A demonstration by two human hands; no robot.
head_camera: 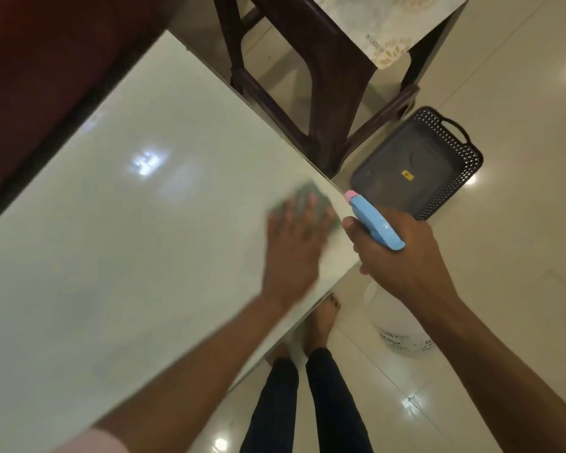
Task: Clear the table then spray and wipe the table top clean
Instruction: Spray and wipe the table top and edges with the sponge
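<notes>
The pale glossy table top point(118, 243) fills the left and middle of the head view. My left hand point(294, 237) lies flat with straight fingers on a grey-green cloth point(82, 199), pressing it onto the table near the right edge; the hand is motion-blurred. My right hand point(396, 253) grips a spray bottle just off the table's edge. Its blue trigger head point(374, 223) with a pink nozzle point(351, 195) points toward the table. The bottle's white body point(402, 335) hangs below my wrist, partly hidden.
A grey lattice basket point(419, 161) sits on the tiled floor to the right of the table. A dark wooden stool point(307, 76) with a patterned top stands at the far edge. My legs and bare feet point(321, 325) stand beside the table. A dark red wall runs along the left.
</notes>
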